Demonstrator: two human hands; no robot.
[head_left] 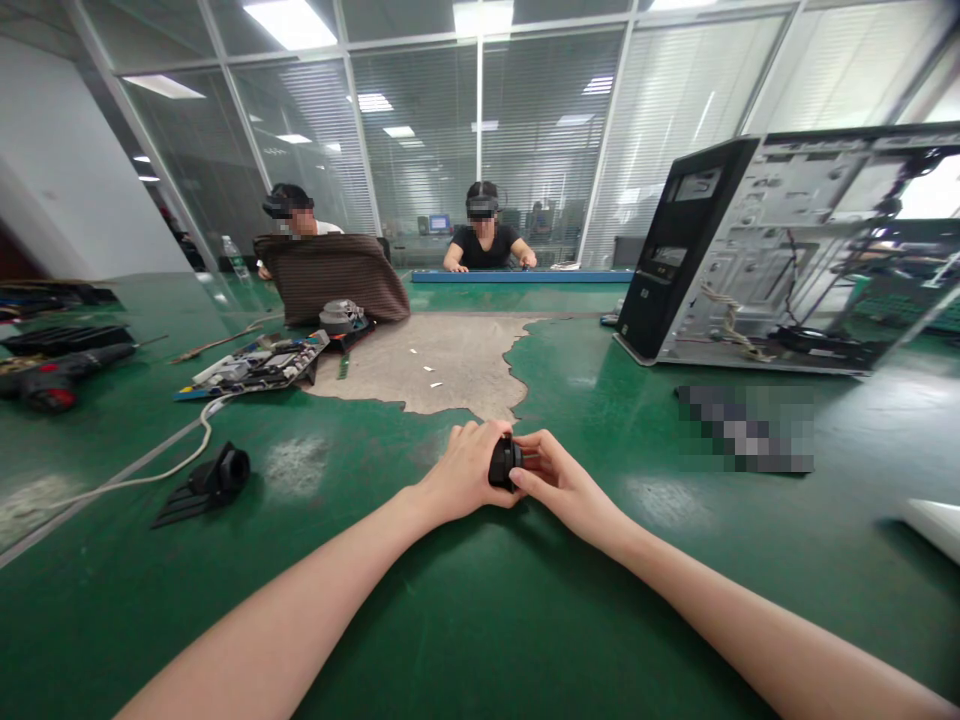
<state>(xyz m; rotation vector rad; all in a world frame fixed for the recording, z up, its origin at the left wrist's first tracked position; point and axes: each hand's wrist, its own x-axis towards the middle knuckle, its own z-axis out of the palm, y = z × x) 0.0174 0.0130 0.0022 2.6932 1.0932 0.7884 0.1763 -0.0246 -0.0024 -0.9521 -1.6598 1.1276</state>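
Both my hands meet over the green table, in the middle of the head view. My left hand (466, 466) wraps round a small black round part (504, 462) from the left, its fingers curled over the far side. From the right, the thumb and fingertips of my right hand (553, 472) pinch the same part. Most of it is hidden by my fingers, so its exact kind does not show. A black plastic piece with a round end and a slatted flat base (214, 480) lies on the table to the left of my hands.
An open computer case (697, 250) stands at the right. Left lie a circuit board (259, 368), a pale cable (187, 450) and a power drill (67, 375). A brown ribbed bag (330, 275) stands farther back. Two people sit across the table. A bare worn patch (450, 360) marks the green surface.
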